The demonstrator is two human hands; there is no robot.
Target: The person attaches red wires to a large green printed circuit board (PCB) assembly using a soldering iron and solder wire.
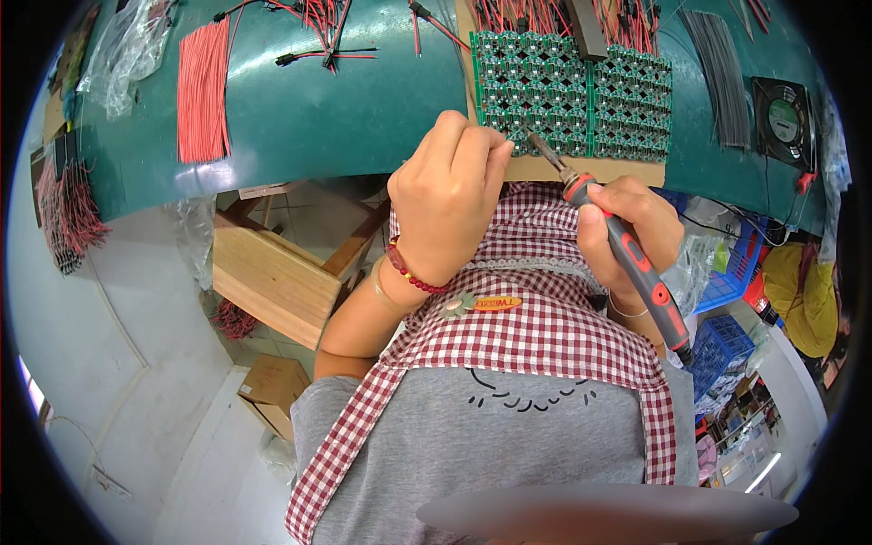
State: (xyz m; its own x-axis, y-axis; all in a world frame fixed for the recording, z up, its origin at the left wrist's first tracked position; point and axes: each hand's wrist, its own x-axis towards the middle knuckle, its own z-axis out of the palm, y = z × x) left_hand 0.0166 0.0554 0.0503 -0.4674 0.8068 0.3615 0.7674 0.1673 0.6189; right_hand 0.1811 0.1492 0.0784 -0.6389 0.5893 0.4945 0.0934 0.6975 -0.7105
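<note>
My right hand grips a grey and red soldering iron, its metal tip pointing up and left onto the near edge of a green circuit board panel. Close to that tip, at the panel's near left corner, my left hand is closed in a pinch; whatever lies between its fingertips is too small or hidden to make out. A second green panel sits directly to the right. Both panels carry rows of small parts and lie on a brown cardboard sheet. A dark bar rests across their far edge among red wires.
On the green tabletop lie a red wire bundle, loose wires with black connectors, a dark wire bundle and a small fan. Wires hang off the left edge. Below are a wooden stool and blue baskets.
</note>
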